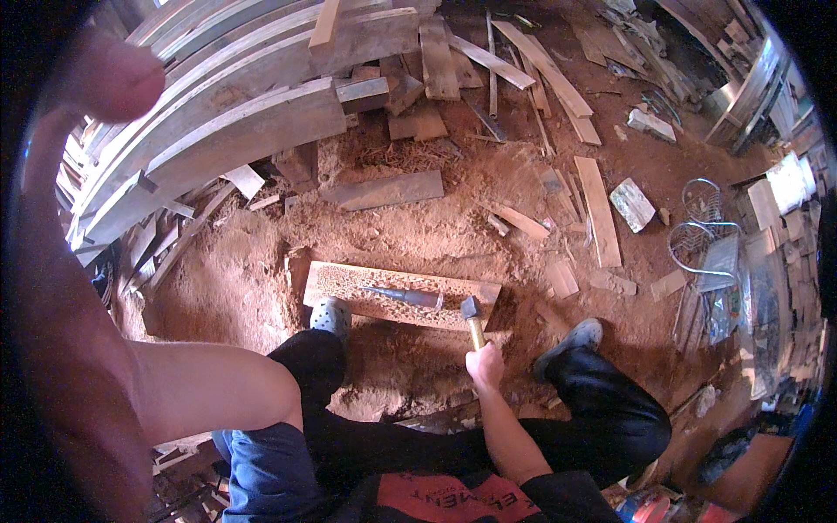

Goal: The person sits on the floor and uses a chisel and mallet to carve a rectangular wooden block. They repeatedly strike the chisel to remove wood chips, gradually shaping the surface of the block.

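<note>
The hammer point(472, 307), with its blocky dark metal head and straight pale handle, is over the right end of a plank point(346, 283); whether the head touches it is unclear. The right hand point(485, 364) wraps the handle, fingers closed round it. I cannot tell whether the blurred, rounded skin-toned shape at upper left is the left hand, so its grip cannot be told.

A chisel point(403, 295) lies on the plank, its slim dark blade pointing left, its thicker handle greyish. The plank is flat, oblong wood, its top roughly speckled with pits or chips. A grey perforated clog point(330, 315) meets its near edge.

Around it spreads crumbly reddish-brown ground point(384, 235). Beyond are long, weathered boards point(253, 131) stacked at upper left, flat offcuts point(598, 211), a pale rough block point(632, 205) and a looped metal wire frame point(704, 247).
</note>
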